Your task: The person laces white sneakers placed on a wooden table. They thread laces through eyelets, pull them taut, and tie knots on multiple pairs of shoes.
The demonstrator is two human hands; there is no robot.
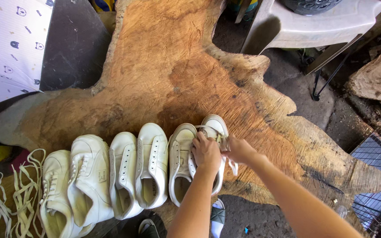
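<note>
Left hand (206, 152) pressing down rightmost white sneaker (208, 145) | right hand (239, 150) pinching its lace (232, 165) | sneaker sitting at right end of shoe row (124, 176) on wooden counter (177, 70) | lacing step underway | next pull likely needing steady tension.

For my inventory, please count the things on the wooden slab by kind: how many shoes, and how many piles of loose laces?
White shoes: 6, the rightmost under both hands
Piles of loose laces: 1
Total: 7

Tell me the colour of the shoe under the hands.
White shoe, best seen in the head view.
</note>
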